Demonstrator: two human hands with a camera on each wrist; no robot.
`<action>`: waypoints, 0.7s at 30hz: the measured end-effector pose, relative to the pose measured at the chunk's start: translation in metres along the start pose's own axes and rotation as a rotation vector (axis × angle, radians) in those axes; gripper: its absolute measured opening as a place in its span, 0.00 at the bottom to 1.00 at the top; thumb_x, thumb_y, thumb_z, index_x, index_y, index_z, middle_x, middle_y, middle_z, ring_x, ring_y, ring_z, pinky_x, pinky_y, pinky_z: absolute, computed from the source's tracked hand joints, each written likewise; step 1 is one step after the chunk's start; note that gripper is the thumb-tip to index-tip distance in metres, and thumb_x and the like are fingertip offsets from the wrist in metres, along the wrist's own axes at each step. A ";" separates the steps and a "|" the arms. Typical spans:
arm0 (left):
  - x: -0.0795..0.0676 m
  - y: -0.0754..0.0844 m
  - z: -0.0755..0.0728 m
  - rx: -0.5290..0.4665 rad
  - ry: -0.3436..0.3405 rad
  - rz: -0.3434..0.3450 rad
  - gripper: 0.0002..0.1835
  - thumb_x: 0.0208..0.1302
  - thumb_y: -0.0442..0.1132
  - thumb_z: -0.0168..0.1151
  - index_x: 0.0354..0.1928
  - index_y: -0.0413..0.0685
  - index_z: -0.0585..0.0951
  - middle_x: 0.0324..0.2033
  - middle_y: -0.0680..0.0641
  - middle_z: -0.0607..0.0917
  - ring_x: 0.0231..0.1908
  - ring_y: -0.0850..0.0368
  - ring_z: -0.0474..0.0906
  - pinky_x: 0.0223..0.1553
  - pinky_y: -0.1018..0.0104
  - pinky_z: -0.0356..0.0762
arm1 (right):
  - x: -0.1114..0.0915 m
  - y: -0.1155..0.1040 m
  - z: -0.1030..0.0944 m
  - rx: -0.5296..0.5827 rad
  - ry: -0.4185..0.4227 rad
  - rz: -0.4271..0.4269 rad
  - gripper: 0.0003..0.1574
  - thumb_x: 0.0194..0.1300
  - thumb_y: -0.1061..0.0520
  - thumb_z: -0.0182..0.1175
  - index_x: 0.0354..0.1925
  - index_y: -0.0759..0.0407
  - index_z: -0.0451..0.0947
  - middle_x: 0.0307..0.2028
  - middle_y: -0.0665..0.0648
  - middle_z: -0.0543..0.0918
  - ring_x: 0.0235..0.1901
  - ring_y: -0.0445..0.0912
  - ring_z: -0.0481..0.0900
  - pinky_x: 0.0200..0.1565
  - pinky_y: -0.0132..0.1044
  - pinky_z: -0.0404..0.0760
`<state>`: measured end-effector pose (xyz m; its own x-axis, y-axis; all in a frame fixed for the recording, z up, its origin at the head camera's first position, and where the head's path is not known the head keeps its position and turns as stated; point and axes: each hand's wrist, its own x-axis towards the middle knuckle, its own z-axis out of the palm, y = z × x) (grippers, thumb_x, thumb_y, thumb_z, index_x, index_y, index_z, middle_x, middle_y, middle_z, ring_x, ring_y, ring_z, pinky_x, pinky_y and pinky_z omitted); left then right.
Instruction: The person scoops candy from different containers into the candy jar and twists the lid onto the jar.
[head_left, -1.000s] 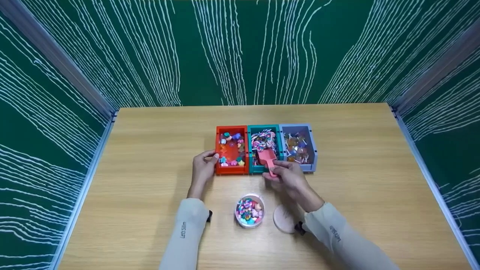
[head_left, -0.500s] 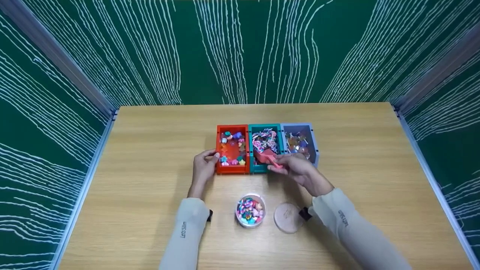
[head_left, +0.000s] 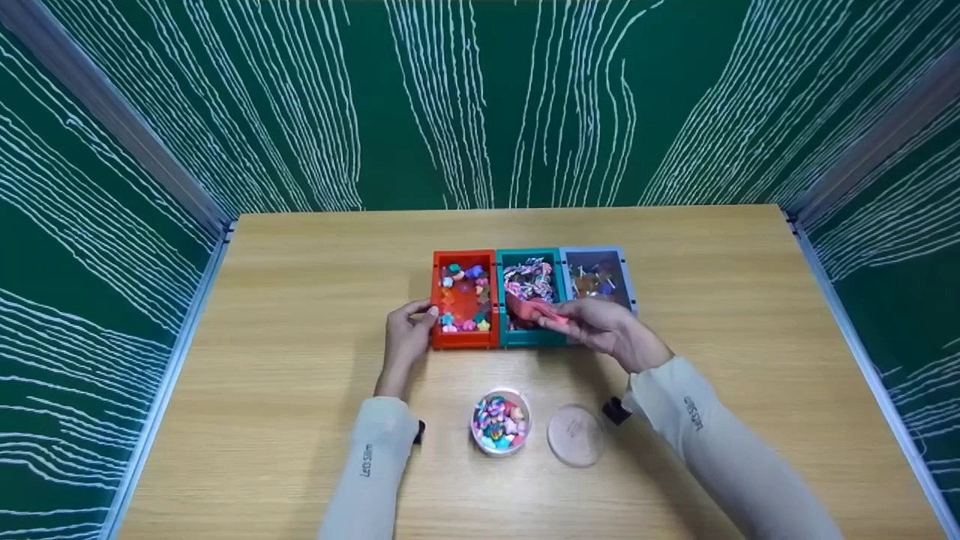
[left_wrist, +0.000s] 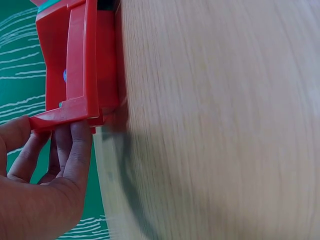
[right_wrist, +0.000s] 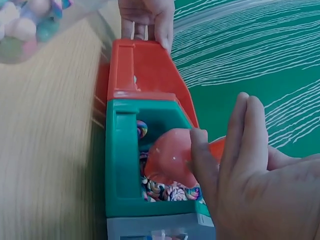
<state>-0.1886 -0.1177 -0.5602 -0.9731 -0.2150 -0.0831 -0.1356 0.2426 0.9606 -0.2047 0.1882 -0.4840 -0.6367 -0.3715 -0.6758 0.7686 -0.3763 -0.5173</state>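
My right hand [head_left: 615,330] pinches the handle of a pink scoop [head_left: 529,309] between thumb and fingers. The tilted bowl of the scoop is inside the teal bin [head_left: 534,338], over small swirled lollipop-like pieces, as the right wrist view also shows. At the left, my left hand [head_left: 407,337] grips the side wall of the red bin [head_left: 465,340], thumb over the rim and fingers against the outside. Colourful small charms lie in the red bin. My right hand partly hides the lavender bin [head_left: 628,274], which contains clear and amber pieces with sticks.
A round clear tub [head_left: 475,435] filled with colourful charms stands in front of the joined bins. To its right a round lid [head_left: 576,436] lies flat on the wooden table [head_left: 300,300]. Green walls with white lines enclose the back and sides.
My right hand has shifted right and slightly away from me, turning the scoop sideways and lower in the teal bin. The lid shows fully now. My left hand keeps its place.
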 end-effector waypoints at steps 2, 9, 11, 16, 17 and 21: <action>0.000 0.001 0.000 -0.004 0.000 0.004 0.14 0.72 0.29 0.64 0.55 0.29 0.86 0.51 0.33 0.88 0.45 0.44 0.86 0.44 0.65 0.83 | 0.000 -0.001 0.001 -0.086 0.015 -0.019 0.10 0.79 0.73 0.46 0.51 0.74 0.73 0.38 0.67 0.86 0.35 0.51 0.92 0.48 0.35 0.87; 0.000 -0.001 -0.001 0.015 -0.007 -0.012 0.15 0.73 0.31 0.63 0.57 0.31 0.86 0.54 0.34 0.88 0.48 0.43 0.85 0.47 0.60 0.83 | 0.003 -0.002 0.003 -0.443 0.084 -0.058 0.26 0.78 0.70 0.51 0.70 0.75 0.64 0.44 0.63 0.79 0.34 0.46 0.92 0.48 0.34 0.87; 0.000 -0.002 -0.001 0.015 -0.006 -0.009 0.15 0.73 0.30 0.64 0.57 0.31 0.86 0.54 0.34 0.88 0.48 0.42 0.85 0.48 0.59 0.83 | 0.003 -0.002 0.002 -0.481 0.096 -0.059 0.30 0.78 0.68 0.52 0.74 0.73 0.61 0.46 0.64 0.80 0.35 0.46 0.92 0.48 0.34 0.87; -0.001 -0.003 0.000 0.017 -0.006 0.016 0.14 0.72 0.30 0.64 0.55 0.31 0.86 0.52 0.34 0.89 0.45 0.44 0.84 0.44 0.64 0.80 | 0.004 -0.004 0.001 -0.368 0.090 -0.058 0.34 0.78 0.71 0.50 0.77 0.68 0.56 0.53 0.67 0.75 0.36 0.48 0.92 0.47 0.35 0.87; -0.001 -0.003 0.000 0.020 -0.005 0.024 0.14 0.72 0.30 0.64 0.55 0.31 0.87 0.51 0.34 0.89 0.45 0.45 0.84 0.44 0.66 0.79 | 0.003 -0.004 0.002 -0.339 0.079 -0.059 0.34 0.78 0.72 0.49 0.77 0.68 0.54 0.54 0.68 0.74 0.36 0.49 0.92 0.48 0.35 0.87; 0.000 -0.003 0.000 0.025 0.001 0.044 0.14 0.72 0.30 0.65 0.55 0.31 0.87 0.51 0.34 0.89 0.44 0.45 0.85 0.42 0.66 0.79 | 0.003 -0.009 0.008 -0.272 0.038 -0.038 0.35 0.78 0.74 0.46 0.78 0.71 0.53 0.54 0.68 0.73 0.36 0.50 0.92 0.49 0.34 0.86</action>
<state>-0.1885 -0.1181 -0.5633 -0.9780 -0.2046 -0.0402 -0.0969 0.2754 0.9564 -0.2142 0.1834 -0.4776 -0.6663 -0.3277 -0.6698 0.7361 -0.1460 -0.6609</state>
